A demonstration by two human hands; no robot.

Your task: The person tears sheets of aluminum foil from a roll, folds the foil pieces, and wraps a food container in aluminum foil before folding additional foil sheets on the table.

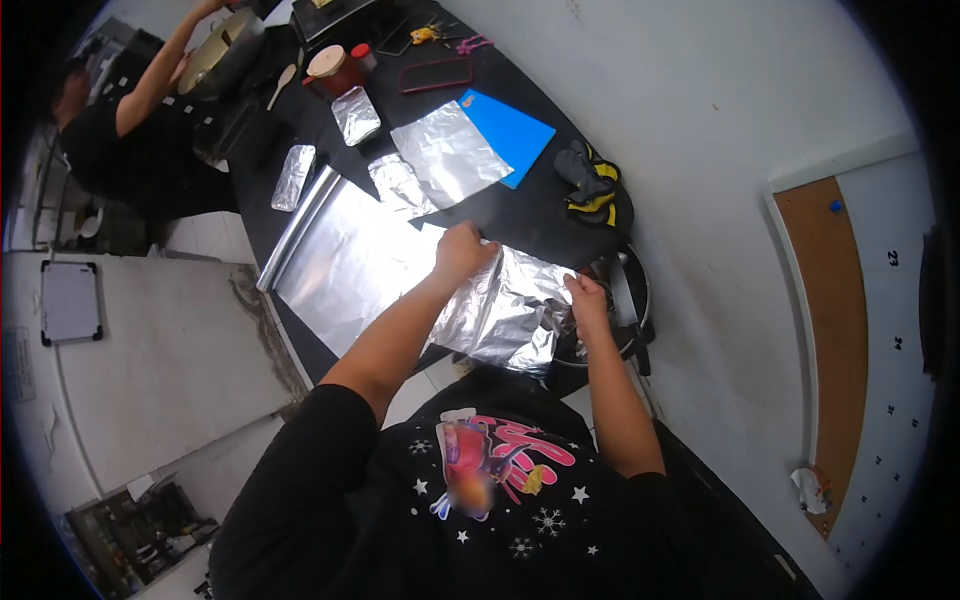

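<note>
Crumpled foil sheet [510,310] at the bench's [525,218] near edge – left hand [465,254] clasping its 11 o'clock edge, right hand [588,303] pinching its 2 o'clock corner. Judged risk: uneven pull between hands could tear thin foil. Fingertips partly hidden; round container [647,300] at 3 o'clock – mostly covered, contents unclear.

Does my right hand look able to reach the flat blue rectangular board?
Probably yes, if your right hand releases the crumpled silver foil sheet; the blue board looks open on its exposed side, though another foil sheet overlaps part.
</note>
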